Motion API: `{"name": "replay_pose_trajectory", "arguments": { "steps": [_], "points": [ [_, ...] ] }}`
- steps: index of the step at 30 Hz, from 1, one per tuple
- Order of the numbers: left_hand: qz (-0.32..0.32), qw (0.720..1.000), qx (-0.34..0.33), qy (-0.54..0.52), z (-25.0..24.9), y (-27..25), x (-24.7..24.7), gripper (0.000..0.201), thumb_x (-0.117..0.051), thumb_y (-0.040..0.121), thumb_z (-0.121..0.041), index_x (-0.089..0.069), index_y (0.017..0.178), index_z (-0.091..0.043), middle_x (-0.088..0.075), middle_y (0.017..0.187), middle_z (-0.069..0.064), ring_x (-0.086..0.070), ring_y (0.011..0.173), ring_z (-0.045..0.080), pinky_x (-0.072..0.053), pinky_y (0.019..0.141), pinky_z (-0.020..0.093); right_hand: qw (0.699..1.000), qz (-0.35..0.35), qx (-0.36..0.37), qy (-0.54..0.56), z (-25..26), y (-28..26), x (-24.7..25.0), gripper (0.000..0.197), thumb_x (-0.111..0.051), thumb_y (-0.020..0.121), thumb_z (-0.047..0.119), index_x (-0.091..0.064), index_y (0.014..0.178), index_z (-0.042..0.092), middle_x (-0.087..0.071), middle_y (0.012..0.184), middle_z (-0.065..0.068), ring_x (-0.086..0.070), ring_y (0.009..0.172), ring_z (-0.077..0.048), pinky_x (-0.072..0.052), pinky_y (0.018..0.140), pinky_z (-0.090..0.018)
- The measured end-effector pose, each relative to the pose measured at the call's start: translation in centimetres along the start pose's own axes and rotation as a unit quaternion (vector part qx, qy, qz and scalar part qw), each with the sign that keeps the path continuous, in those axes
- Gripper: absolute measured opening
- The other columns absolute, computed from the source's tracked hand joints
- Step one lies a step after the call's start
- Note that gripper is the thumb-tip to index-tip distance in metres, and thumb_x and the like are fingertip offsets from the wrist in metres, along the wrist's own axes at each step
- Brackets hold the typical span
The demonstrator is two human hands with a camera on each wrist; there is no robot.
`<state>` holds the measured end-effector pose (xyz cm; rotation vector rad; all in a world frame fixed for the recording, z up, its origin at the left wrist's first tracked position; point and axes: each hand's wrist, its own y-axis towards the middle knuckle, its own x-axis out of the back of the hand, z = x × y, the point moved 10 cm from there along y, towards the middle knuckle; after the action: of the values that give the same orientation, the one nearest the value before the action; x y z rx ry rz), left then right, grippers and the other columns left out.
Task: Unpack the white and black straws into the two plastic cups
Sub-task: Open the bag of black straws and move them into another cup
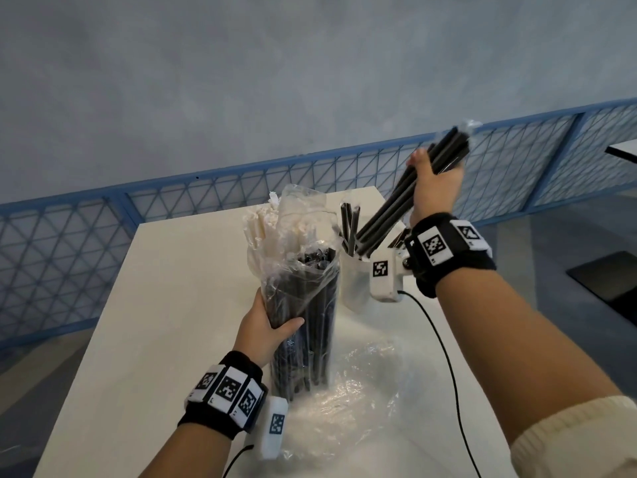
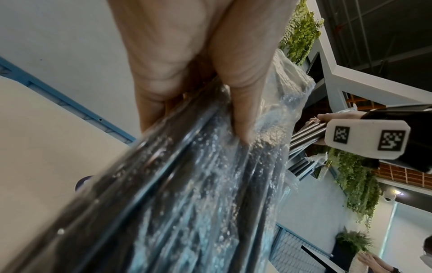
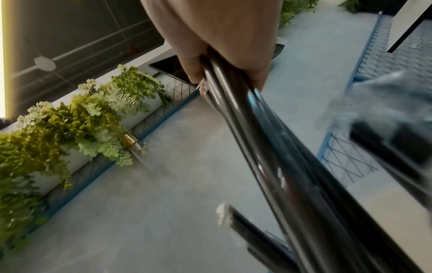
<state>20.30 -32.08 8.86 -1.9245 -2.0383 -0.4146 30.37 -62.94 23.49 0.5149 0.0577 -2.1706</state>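
On the white table (image 1: pixel 138 305), the largest thing is the clear plastic bag of black straws (image 1: pixel 303 326), stood upright on its end with the left hand (image 1: pixel 265 326) wrapped around its middle, fingers and thumb curled on the film. Behind it, a second bag with the white straws (image 1: pixel 272 229) rises, still packed; whether a cup holds it cannot be told. A loose sheet of clear wrap (image 1: pixel 351 401) lies at the bag's foot. To the right stands a plastic cup (image 1: pixel 355 281) that already holds a few black straws. The right hand (image 1: pixel 434 188) grips a bundle of black straws (image 1: pixel 396 208), tilted, its lower ends at the cup's mouth.

The risks look plain. The cup seems light and the bundle long, so a slanted entry could tip it or let straws slide out over the rim. The tall bag depends on the left hand; a slack grip might let it topple and spill. The wrist cable (image 1: pixel 444 343) near the cup could snag it.
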Motion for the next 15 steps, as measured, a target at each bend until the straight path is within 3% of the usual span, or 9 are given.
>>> {"name": "replay_pose_trajectory", "arguments": {
  "steps": [4, 8, 11, 13, 15],
  "points": [
    [0.003, 1.000, -0.003, 0.004, -0.3, 0.1, -0.1, 0.069, -0.076, 0.074, -0.017, -0.039, 0.133, -0.018, -0.058, 0.113, -0.006, -0.054, 0.105, 0.013, -0.039, 0.086, 0.023, 1.000, -0.019, 0.014, 0.018, 0.4, 0.5, 0.2, 0.042, -0.067, 0.081, 0.020, -0.051, 0.118, 0.009, -0.066, 0.107, -0.019, -0.065, 0.099, -0.030, -0.052, 0.092, -0.050],
    [0.005, 1.000, -0.001, -0.002, -0.3, 0.1, 0.0, 0.069, -0.075, 0.075, -0.018, -0.038, 0.134, -0.019, -0.057, 0.115, -0.007, -0.053, 0.106, 0.011, -0.039, 0.087, 0.023, 0.995, 0.052, -0.022, -0.079, -2.9, -1.1, -0.5, 0.033, -0.071, 0.078, 0.014, -0.058, 0.108, 0.009, -0.066, 0.087, 0.001, -0.066, 0.083, -0.019, -0.055, 0.084, -0.041],
    [0.004, 1.000, 0.000, 0.000, -0.3, 0.1, 0.0, 0.070, -0.076, 0.075, -0.018, -0.038, 0.134, -0.020, -0.056, 0.114, -0.008, -0.053, 0.106, 0.010, -0.039, 0.088, 0.023, 0.989, 0.090, -0.008, -0.116, -4.0, -2.2, -0.6, 0.037, -0.075, 0.071, 0.012, -0.054, 0.101, 0.020, -0.066, 0.084, 0.007, -0.067, 0.086, -0.019, -0.053, 0.089, -0.047],
    [0.003, 1.000, -0.001, 0.005, -0.3, 0.1, 0.0, 0.069, -0.076, 0.075, -0.018, -0.038, 0.133, -0.019, -0.056, 0.113, -0.009, -0.052, 0.105, 0.010, -0.039, 0.087, 0.022, 0.985, 0.067, 0.040, -0.152, -3.1, -2.8, 0.2, 0.054, -0.074, 0.071, 0.009, -0.045, 0.112, 0.031, -0.066, 0.091, 0.009, -0.065, 0.087, -0.011, -0.053, 0.090, -0.039],
    [0.001, 1.000, -0.003, 0.011, -0.3, 0.0, 0.1, 0.068, -0.076, 0.075, -0.018, -0.039, 0.132, -0.019, -0.056, 0.112, -0.008, -0.052, 0.103, 0.009, -0.038, 0.084, 0.020, 0.970, 0.026, 0.114, -0.214, -1.5, -3.6, 1.3, 0.062, -0.071, 0.073, 0.009, -0.039, 0.113, 0.045, -0.064, 0.095, 0.013, -0.062, 0.089, -0.007, -0.051, 0.093, -0.039]
  ]
}}
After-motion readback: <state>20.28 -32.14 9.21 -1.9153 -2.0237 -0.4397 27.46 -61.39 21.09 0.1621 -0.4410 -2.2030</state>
